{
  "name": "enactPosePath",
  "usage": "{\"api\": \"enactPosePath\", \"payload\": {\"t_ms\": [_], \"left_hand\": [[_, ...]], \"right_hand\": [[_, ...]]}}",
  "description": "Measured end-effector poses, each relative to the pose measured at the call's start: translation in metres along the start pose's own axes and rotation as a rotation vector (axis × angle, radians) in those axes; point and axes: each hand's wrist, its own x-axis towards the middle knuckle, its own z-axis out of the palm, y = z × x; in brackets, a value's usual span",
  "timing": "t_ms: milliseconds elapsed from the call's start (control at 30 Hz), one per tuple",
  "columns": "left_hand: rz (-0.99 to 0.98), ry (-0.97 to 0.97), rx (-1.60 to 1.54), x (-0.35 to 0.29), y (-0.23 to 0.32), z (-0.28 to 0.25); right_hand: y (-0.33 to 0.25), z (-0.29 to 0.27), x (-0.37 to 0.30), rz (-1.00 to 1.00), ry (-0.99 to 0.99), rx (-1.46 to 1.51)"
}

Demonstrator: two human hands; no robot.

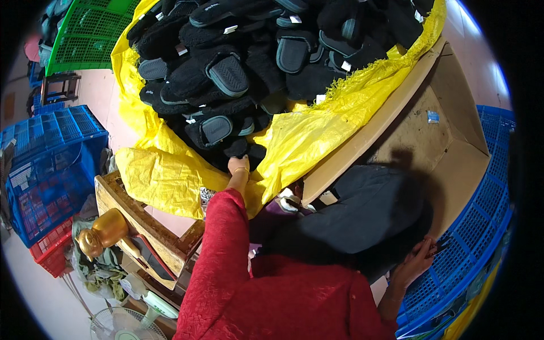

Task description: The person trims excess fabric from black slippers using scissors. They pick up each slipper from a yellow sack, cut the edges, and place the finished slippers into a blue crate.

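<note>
Black fuzzy slippers with grey ridged soles fill a large yellow woven sack in front of me. Small white tags stick out from several of them. My left hand reaches into the sack's near opening, its fingers closed on a black slipper at the bottom of the heap. Low on the right, my right hand is half curled beside my dark-clad leg. A small dark pointed thing shows at its fingers, too dim to name.
An open cardboard box stands right of the sack, with blue plastic crates beyond. On the left are a blue crate, a red crate, a wooden frame, a golden figurine and a fan.
</note>
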Motion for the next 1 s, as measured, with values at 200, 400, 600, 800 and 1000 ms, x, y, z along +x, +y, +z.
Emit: {"api": "enactPosePath", "payload": {"t_ms": [200,400,600,800,1000], "left_hand": [[-0.227,-0.114,-0.298,-0.008,0.024,0.014],[0.211,-0.319,-1.185,-0.039,0.080,-0.008],[0.707,-0.300,-1.449,-0.196,0.141,-0.137],[0.960,-0.403,-1.045,-0.342,0.098,-0.159],[1.377,-0.366,-0.635,-0.400,0.039,-0.139]], "right_hand": [[0.011,-0.006,0.012,-0.077,-0.047,-0.032],[0.013,-0.006,0.016,-0.075,-0.101,0.060],[0.003,-0.015,0.005,-0.028,-0.175,0.063],[-0.026,-0.031,-0.013,-0.421,-0.550,0.133],[-0.042,-0.071,-0.030,-0.459,-0.934,0.040]]}}
